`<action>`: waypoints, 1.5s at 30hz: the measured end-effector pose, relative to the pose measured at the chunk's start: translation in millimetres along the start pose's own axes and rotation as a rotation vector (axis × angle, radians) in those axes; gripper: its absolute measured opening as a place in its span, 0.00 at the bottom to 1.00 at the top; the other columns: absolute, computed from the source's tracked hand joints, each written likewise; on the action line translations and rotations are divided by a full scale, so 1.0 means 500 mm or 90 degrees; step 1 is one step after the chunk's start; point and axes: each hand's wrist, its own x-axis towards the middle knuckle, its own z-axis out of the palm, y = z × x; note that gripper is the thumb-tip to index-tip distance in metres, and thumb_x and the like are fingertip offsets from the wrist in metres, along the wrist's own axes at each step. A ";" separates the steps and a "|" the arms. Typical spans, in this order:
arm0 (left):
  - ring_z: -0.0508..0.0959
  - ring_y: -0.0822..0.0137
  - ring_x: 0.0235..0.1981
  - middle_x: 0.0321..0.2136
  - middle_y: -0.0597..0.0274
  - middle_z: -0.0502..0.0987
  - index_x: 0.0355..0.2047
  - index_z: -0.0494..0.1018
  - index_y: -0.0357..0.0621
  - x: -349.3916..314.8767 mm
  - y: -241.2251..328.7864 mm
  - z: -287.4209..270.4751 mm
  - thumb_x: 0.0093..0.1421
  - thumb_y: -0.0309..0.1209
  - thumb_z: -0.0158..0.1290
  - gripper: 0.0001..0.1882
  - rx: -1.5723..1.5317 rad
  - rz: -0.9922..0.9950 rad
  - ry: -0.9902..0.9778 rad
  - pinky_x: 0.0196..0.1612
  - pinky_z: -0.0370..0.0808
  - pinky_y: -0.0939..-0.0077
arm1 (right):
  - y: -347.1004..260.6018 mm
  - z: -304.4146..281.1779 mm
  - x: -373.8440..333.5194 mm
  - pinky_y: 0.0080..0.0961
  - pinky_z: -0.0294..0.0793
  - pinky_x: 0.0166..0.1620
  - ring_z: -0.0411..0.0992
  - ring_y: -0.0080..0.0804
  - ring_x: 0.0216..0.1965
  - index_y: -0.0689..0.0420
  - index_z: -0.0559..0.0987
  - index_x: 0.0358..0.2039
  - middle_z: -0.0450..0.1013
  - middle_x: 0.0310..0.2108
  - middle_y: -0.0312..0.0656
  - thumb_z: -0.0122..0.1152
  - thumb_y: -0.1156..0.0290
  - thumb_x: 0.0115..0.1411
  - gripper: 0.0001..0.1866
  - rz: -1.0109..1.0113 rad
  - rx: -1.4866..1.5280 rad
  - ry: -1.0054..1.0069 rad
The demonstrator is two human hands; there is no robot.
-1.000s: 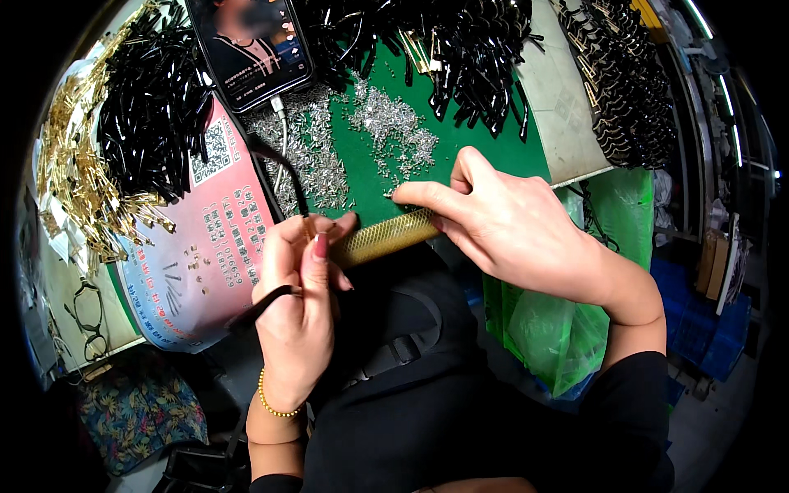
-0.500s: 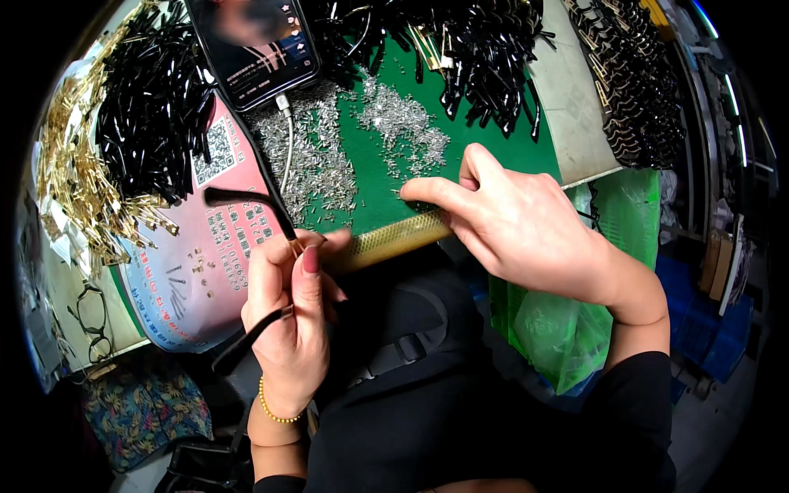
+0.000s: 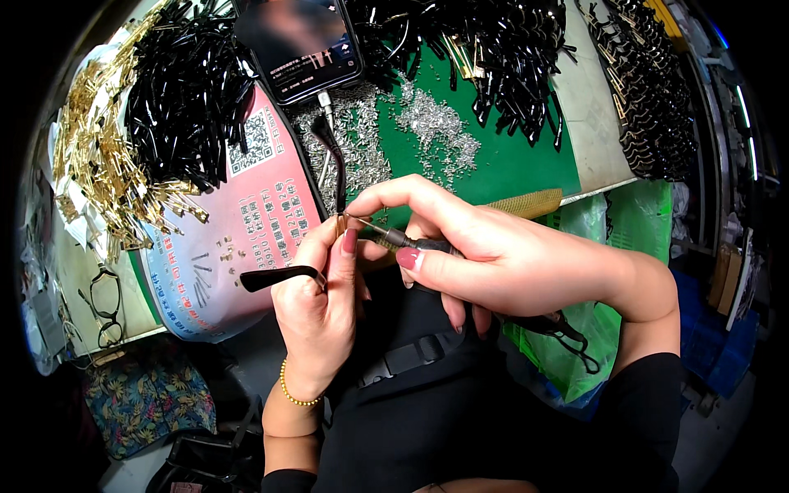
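Head view is giving me a pale worktable [image 3: 593, 123] across the upper frame, with a green mat [image 3: 530, 160] spreading over its upper middle and a pink sheet [image 3: 226, 215] lying left of centre. Silver bits [image 3: 436, 131] are lying in two patches below the phone [image 3: 300, 53] at top centre. Gold pieces [image 3: 94, 140] and a black pile [image 3: 189, 107] are filling the upper left; another black pile [image 3: 509, 57] is crowding the top right of the mat, and a black stack [image 3: 653, 107] is lying farther right. Light strips [image 3: 746, 131] are glowing at the right rim, with blue crates [image 3: 723, 329] standing below.

Mid-frame, I am seeing the left hand [image 3: 316, 300] pinching the dark temples [image 3: 279, 278], one pointing left, one up. My view of the right hand [image 3: 509, 255] is showing it gripping a thin driver [image 3: 394, 237], its tip at the left fingertips; whether it is touching metal, I cannot tell.

Along the near edge, a gold mesh strip [image 3: 530, 202] is lying partly behind the right hand. Green mat is showing between the bits and the right edge, where a green bag [image 3: 645, 222] is hanging. Glasses [image 3: 105, 304] are resting near the left edge, above floral cloth [image 3: 148, 403].
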 end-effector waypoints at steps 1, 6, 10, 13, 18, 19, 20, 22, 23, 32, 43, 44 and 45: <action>0.72 0.81 0.17 0.28 0.61 0.82 0.52 0.73 0.32 0.000 0.000 0.001 0.72 0.25 0.46 0.13 -0.005 0.002 0.000 0.21 0.69 0.85 | 0.004 0.001 0.004 0.26 0.74 0.22 0.73 0.27 0.18 0.51 0.57 0.64 0.72 0.20 0.38 0.42 0.60 0.73 0.23 -0.007 0.004 0.002; 0.73 0.79 0.18 0.28 0.61 0.82 0.53 0.73 0.31 -0.003 -0.004 0.007 0.70 0.22 0.48 0.14 0.051 0.028 0.019 0.21 0.71 0.84 | -0.014 -0.005 -0.002 0.19 0.75 0.26 0.73 0.20 0.25 0.50 0.55 0.69 0.66 0.33 0.36 0.44 0.68 0.71 0.27 0.022 0.021 -0.011; 0.75 0.77 0.19 0.29 0.59 0.82 0.53 0.73 0.31 -0.002 -0.003 0.006 0.69 0.22 0.49 0.14 0.089 0.039 0.018 0.21 0.72 0.82 | -0.014 -0.004 -0.004 0.17 0.75 0.26 0.73 0.19 0.26 0.51 0.54 0.69 0.66 0.37 0.36 0.45 0.69 0.71 0.27 0.034 0.032 -0.002; 0.78 0.69 0.21 0.29 0.56 0.82 0.52 0.74 0.31 0.001 -0.013 0.012 0.66 0.19 0.52 0.14 0.203 0.141 0.056 0.24 0.74 0.76 | -0.007 -0.006 -0.005 0.18 0.73 0.23 0.72 0.19 0.23 0.53 0.54 0.68 0.68 0.38 0.39 0.46 0.69 0.71 0.27 0.039 0.093 -0.017; 0.84 0.55 0.31 0.37 0.50 0.83 0.50 0.75 0.30 0.002 -0.044 0.009 0.62 0.15 0.52 0.15 0.416 0.352 0.077 0.35 0.79 0.68 | 0.014 -0.008 -0.019 0.19 0.67 0.19 0.66 0.20 0.17 0.59 0.52 0.64 0.70 0.39 0.42 0.51 0.66 0.72 0.27 0.060 0.364 -0.060; 0.84 0.56 0.32 0.37 0.50 0.83 0.50 0.75 0.30 0.002 -0.042 0.009 0.62 0.15 0.52 0.16 0.425 0.352 0.069 0.35 0.79 0.68 | 0.031 -0.011 -0.013 0.27 0.71 0.20 0.72 0.30 0.20 0.62 0.47 0.64 0.70 0.43 0.51 0.53 0.69 0.69 0.32 0.026 0.312 -0.074; 0.85 0.56 0.32 0.38 0.50 0.83 0.50 0.75 0.30 0.006 -0.035 0.015 0.62 0.14 0.51 0.15 0.428 0.339 0.062 0.35 0.79 0.69 | 0.051 -0.009 -0.010 0.32 0.73 0.23 0.73 0.39 0.22 0.62 0.49 0.64 0.70 0.43 0.54 0.53 0.69 0.68 0.31 -0.075 0.069 0.010; 0.83 0.61 0.30 0.35 0.52 0.83 0.49 0.75 0.33 0.013 -0.022 0.021 0.64 0.17 0.51 0.13 0.432 0.355 0.064 0.33 0.78 0.71 | 0.108 0.017 -0.005 0.47 0.76 0.32 0.75 0.60 0.30 0.63 0.55 0.61 0.70 0.43 0.62 0.54 0.66 0.67 0.28 -0.344 -0.392 0.262; 0.82 0.62 0.26 0.33 0.53 0.82 0.49 0.75 0.35 0.018 -0.026 0.013 0.65 0.19 0.52 0.12 0.426 0.381 0.078 0.29 0.77 0.72 | 0.092 0.009 -0.019 0.49 0.76 0.34 0.76 0.59 0.34 0.63 0.60 0.57 0.71 0.42 0.60 0.53 0.64 0.68 0.24 -0.277 -0.421 0.248; 0.55 0.86 0.13 0.25 0.62 0.78 0.52 0.69 0.38 0.028 -0.068 -0.075 0.76 0.33 0.40 0.13 -0.006 0.172 0.273 0.17 0.52 0.89 | 0.051 -0.382 -0.039 0.43 0.76 0.41 0.78 0.55 0.32 0.71 0.77 0.37 0.77 0.27 0.60 0.55 0.57 0.64 0.23 -0.073 -0.447 0.866; 0.67 0.84 0.17 0.27 0.61 0.80 0.51 0.68 0.40 0.020 -0.058 -0.071 0.76 0.32 0.41 0.11 -0.038 0.149 0.224 0.20 0.57 0.90 | 0.093 -0.358 -0.019 0.45 0.76 0.39 0.78 0.56 0.33 0.62 0.80 0.37 0.78 0.29 0.58 0.55 0.57 0.63 0.18 -0.151 -0.547 0.930; 0.67 0.84 0.17 0.27 0.61 0.80 0.51 0.68 0.40 0.020 -0.055 -0.072 0.76 0.32 0.41 0.11 -0.040 0.158 0.217 0.19 0.58 0.90 | 0.086 -0.346 -0.027 0.46 0.76 0.38 0.78 0.56 0.33 0.62 0.80 0.37 0.78 0.29 0.58 0.55 0.57 0.64 0.18 -0.126 -0.564 0.969; 0.68 0.84 0.17 0.27 0.61 0.80 0.50 0.68 0.39 0.020 -0.053 -0.072 0.75 0.32 0.41 0.11 -0.043 0.168 0.208 0.19 0.59 0.90 | 0.083 -0.337 -0.035 0.47 0.77 0.37 0.79 0.56 0.32 0.61 0.79 0.37 0.78 0.29 0.57 0.55 0.57 0.65 0.18 -0.099 -0.582 1.011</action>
